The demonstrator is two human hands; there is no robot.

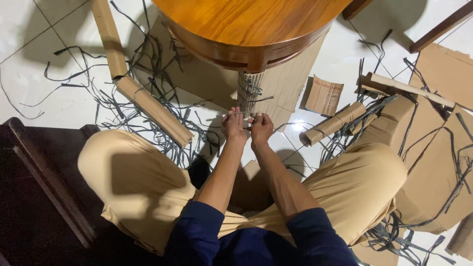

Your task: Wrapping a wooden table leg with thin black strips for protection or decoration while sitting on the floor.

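I sit with knees spread on a white tiled floor. My left hand (233,124) and my right hand (261,127) are close together, fingers pinched on a thin dark strap (245,114) stretched between them. The strap runs at the foot of a table leg wrapped in corrugated cardboard (250,93), which has several dark straps around it. Above it is the round wooden tabletop (246,22).
Loose black straps (148,93) litter the floor. Folded cardboard strips (153,110) lie to the left, a cardboard roll (335,123) and flat cardboard sheets (433,148) to the right. A dark wooden chair (39,187) stands at my left.
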